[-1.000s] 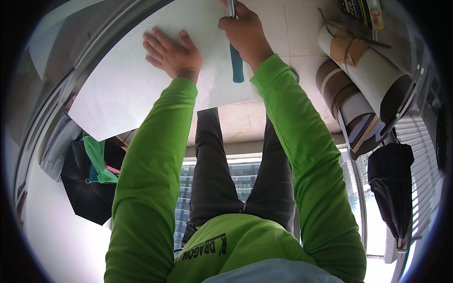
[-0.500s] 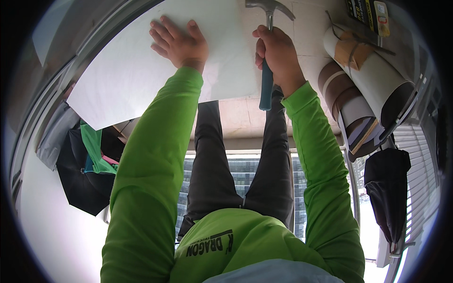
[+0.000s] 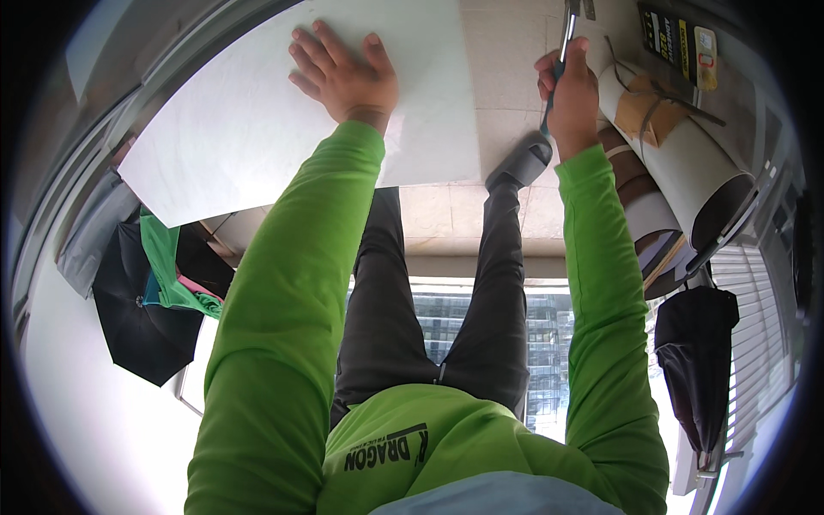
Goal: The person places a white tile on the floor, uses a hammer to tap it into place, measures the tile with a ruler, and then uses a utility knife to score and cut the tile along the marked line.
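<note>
My left hand point(image 3: 350, 79) lies flat with its fingers spread on a large pale white board point(image 3: 232, 129). In my right hand point(image 3: 573, 101) is a hammer point(image 3: 567, 36) with a metal neck and a dark teal handle, the fingers wrapped round the grip. The hammer points up and away from me, and the top edge of the view cuts off most of its head. It is to the right of the board and does not overlap it. The lower handle is mostly hidden by my hand.
A grey slipper point(image 3: 521, 161) on my foot stands on the tiled floor point(image 3: 506, 69). Rolled sheets point(image 3: 678, 142) lie to the right, below a black and yellow box point(image 3: 665, 39). A folded black umbrella point(image 3: 697, 360) hangs lower right; an opened black umbrella point(image 3: 142, 300) is at the left.
The hammer has moved right, off the board, and tilted, its head passing the view's top edge. My left hand stays flat on the board; both appear slightly further right.
</note>
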Available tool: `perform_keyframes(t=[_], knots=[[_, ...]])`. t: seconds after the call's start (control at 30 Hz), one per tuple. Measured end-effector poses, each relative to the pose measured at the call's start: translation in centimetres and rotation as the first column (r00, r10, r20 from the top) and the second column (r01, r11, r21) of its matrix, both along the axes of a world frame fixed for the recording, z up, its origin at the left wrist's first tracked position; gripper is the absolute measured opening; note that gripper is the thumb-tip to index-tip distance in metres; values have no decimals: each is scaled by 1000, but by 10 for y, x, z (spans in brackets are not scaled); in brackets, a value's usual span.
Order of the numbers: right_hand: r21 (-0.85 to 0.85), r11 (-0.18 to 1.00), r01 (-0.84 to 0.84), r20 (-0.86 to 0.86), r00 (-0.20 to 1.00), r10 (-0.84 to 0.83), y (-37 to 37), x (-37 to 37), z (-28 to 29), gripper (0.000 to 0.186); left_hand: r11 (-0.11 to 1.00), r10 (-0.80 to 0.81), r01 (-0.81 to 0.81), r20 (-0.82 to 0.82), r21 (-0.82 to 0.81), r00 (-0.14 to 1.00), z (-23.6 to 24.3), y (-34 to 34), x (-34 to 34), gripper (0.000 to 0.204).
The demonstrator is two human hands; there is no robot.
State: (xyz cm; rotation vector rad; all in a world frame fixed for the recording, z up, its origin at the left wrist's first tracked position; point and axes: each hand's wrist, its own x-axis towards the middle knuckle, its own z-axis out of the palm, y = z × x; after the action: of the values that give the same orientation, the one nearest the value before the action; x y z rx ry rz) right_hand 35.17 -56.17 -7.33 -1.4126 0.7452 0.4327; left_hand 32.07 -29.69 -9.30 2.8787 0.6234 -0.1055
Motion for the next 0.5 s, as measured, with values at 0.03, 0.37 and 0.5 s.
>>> perform_keyframes(t=[0.03, 0.37, 0.5], knots=[[20, 1000, -13, 31, 999, 12, 5, 6, -12, 71, 1000, 1, -1, 1, 6, 1000, -1, 1, 0, 86], [-198, 939, -282, 317, 888, 333, 84, 96, -84, 58, 1000, -1, 2, 39, -23, 999, -2, 1, -1, 85], [-204, 940, -275, 347, 877, 332, 85, 94, -93, 53, 1000, -22, 21, 63, 5, 998, -4, 2, -1, 85]])
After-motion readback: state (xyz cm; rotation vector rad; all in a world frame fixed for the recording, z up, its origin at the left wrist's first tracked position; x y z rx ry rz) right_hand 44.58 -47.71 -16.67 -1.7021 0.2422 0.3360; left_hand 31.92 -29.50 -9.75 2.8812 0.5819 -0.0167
